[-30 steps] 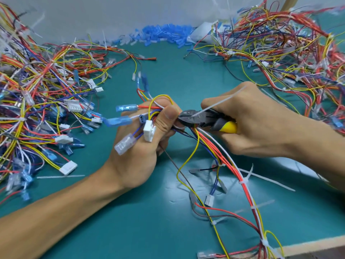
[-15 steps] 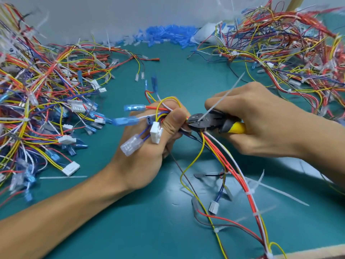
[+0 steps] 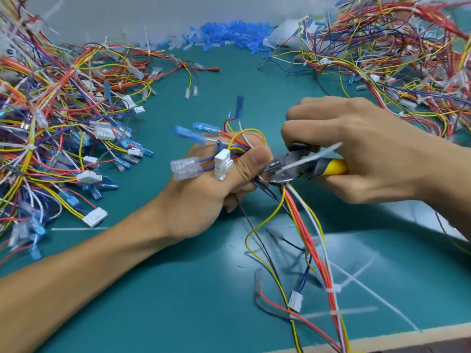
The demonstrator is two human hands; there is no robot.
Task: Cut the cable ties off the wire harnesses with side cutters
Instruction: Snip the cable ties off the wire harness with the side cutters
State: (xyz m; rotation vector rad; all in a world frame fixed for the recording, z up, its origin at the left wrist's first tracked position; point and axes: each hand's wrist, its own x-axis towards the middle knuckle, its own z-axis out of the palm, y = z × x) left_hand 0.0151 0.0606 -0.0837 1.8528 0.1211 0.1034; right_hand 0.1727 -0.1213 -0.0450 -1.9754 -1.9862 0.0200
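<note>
Matting (image 3: 178,301) in teal spreads below a pale wall (image 3: 127,16), with tangled wire heaps (image 3: 51,123) left and right and blue sleeves (image 3: 229,31) piled at the back. Mid-mat, the left hand (image 3: 211,194) grips a harness (image 3: 303,225) of red, yellow and white wires, connectors (image 3: 223,161) fanning above its thumb. The right hand (image 3: 356,149) curls round yellow-handled side cutters (image 3: 288,166), nose at the bundle beside that thumb, a white cable tie (image 3: 308,157) slanting across them
</note>
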